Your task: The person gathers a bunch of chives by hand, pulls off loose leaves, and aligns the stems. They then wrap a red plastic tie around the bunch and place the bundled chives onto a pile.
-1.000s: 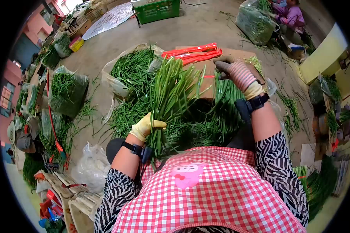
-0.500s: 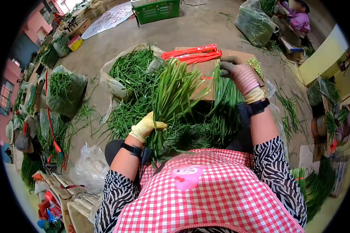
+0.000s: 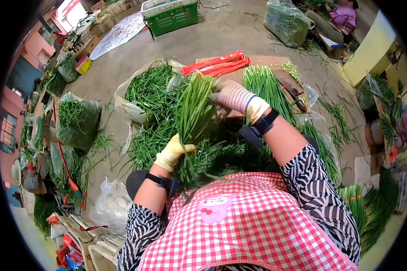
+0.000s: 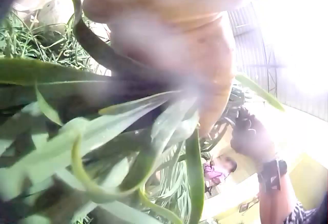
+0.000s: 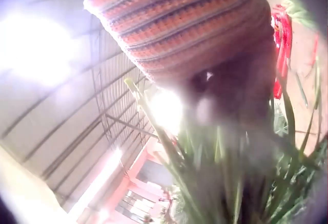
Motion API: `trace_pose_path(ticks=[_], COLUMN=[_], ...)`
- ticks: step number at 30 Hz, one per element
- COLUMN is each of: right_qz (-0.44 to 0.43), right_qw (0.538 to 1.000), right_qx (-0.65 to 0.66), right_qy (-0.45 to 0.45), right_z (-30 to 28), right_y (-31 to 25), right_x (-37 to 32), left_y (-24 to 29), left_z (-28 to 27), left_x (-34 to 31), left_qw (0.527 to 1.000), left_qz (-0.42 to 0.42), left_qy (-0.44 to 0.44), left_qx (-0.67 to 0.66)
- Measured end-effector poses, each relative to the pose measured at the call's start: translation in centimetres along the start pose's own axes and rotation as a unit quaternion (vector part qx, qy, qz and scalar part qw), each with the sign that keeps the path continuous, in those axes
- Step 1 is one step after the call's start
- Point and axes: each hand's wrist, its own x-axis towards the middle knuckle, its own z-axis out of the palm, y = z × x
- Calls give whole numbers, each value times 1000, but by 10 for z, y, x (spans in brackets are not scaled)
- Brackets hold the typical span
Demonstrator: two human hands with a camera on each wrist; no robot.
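My left hand, in a yellow glove, grips an upright bunch of garlic chives near its lower part. Flat leaves spread below that hand in the left wrist view. My right hand, in a striped glove with dark fingers, is against the upper right side of the bunch. Stalks run beneath its fingers in the right wrist view; the fingertips are hidden, and I cannot tell whether they pinch any. More chives lie on the board to the right, pale ends away from me.
Red strips lie across the far part of the board. A knife rests at its right side. An open plastic bag of loose greens stands left. A green crate and a person are farther off.
My right hand has moved left from the chives on the board to the side of the held bunch. The left hand keeps its grip, and the bunch now looks narrower and more upright.
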Motion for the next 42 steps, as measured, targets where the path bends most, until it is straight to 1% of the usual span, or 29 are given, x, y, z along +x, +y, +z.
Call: trace_pose_path(ticks=[3,4,5,6,7,10,12,13,14,16,17,18,19,20,21,23,24,25,26,28,30,31,34,35,38,39,40,41,42], right_qz=[8,6,-66,-136,6,-21,-60,-121,-157,-228,-107,19,-11,-49,-179,-249,-190,-91,-116,-165,-192,-166,-212,-243,-306,-313,-319,-379,-306], right_qw=[995,999,988,938,996,997,970,940,926,937,985,998,975,955,929,908,931,972,968,949,896,887,853,828,752,727,701,697,688], right_qx=[93,46,-137,-315,-89,75,227,316,324,263,133,-1,-124,-223,-294,-336,-312,-190,-155,-218,-353,-397,-444,-476,-563,-590,-618,-576,-610], right_qy=[-20,-15,19,53,4,1,60,52,117,-8,-31,-52,-186,-189,-135,-28,23,106,159,155,190,164,175,168,154,156,158,195,247], right_z=[-4,-6,-10,-13,-8,-21,-46,-60,-70,-98,-84,-63,-48,-30,-23,-19,-21,-16,-14,0,21,24,35,37,41,41,38,33,26], right_y=[-12,-16,-10,-8,-28,-22,-24,-24,-38,-34,-57,-76,-76,-69,-38,-29,-36,-57,-49,-36,-27,-29,-32,-33,-30,-32,-33,-39,-49], right_x=[-20,-24,-17,-12,-32,-40,-54,-66,-85,-111,-127,-141,-142,-143,-129,-114,-103,-101,-84,-57,-46,-42,-43,-40,-31,-25,-20,-23,-21], left_y=[4,6,5,6,7,1,4,0,-8,-10,-7,-5,-1,2,5,8,6,2,4,6,9,9,7,9,19,16,6,-3,-12], left_z=[-3,-3,1,3,6,-2,-4,-8,-13,-16,-13,-10,-7,-5,-4,-1,-1,-2,-1,5,9,8,1,-3,9,2,-4,-7,-12], left_x=[-1,-1,0,-2,-4,-1,-4,-3,-1,-2,-2,-2,-2,-3,-2,-2,-2,-1,-1,-2,0,0,-2,-5,-18,-16,-10,-5,-1], left_qw=[1000,1000,1000,1000,1000,999,999,999,999,999,999,999,998,999,999,999,999,1000,1000,1000,1000,1000,999,998,998,996,996,995,993], left_qz=[-3,-10,11,6,0,-27,-34,-32,-31,-26,-23,-21,-20,-15,-9,0,-1,-3,-5,-4,-3,-8,-20,-22,-33,-60,-49,-39,-29], left_qy=[-13,-18,-4,-1,0,-21,-11,-10,-9,4,15,25,29,23,18,13,15,16,15,16,2,5,-28,-40,-19,-44,-68,-92,-116], left_qx=[7,13,13,4,-4,-28,-25,-25,-25,-30,-35,-40,-57,-45,-33,-38,-32,-24,-15,-26,-30,-24,-10,45,41,48,39,29,18])
